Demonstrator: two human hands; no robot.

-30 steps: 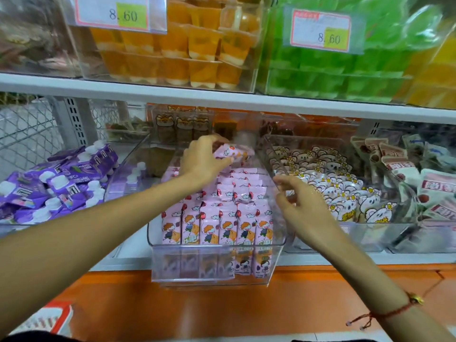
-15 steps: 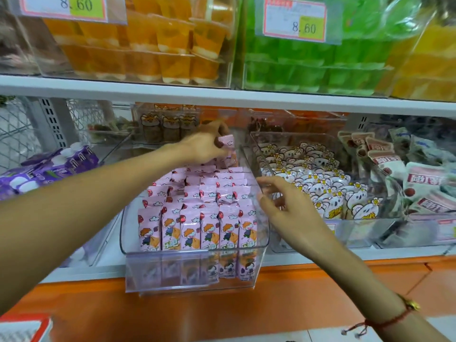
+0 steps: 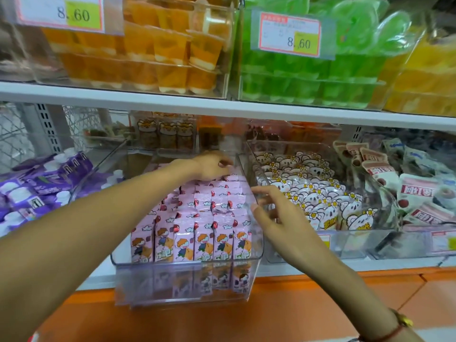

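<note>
At far left, purple spouted pouches (image 3: pixel 37 191) lie heaped in a sloping tray. Just right of them a clear plastic bin (image 3: pixel 187 285) juts forward off the shelf, packed with rows of upright pink cartoon-printed snack packets (image 3: pixel 209 218). The left hand (image 3: pixel 212 166) reaches over those rows to the bin's back, fingers curled down on the rearmost packets; whether they pinch one cannot be told. The right hand (image 3: pixel 276 218) hovers at the bin's right wall, fingers spread and loosely bent, holding nothing. Close against that wall sit white bear-shaped packets (image 3: pixel 315 193), then red-and-white wrapped sweets (image 3: pixel 414 191). Overhead, the white shelf board (image 3: pixel 148 95) carrying orange jelly cups (image 3: pixel 172 50) and green jelly cups (image 3: pixel 308 77) hangs low above the left hand.
</note>
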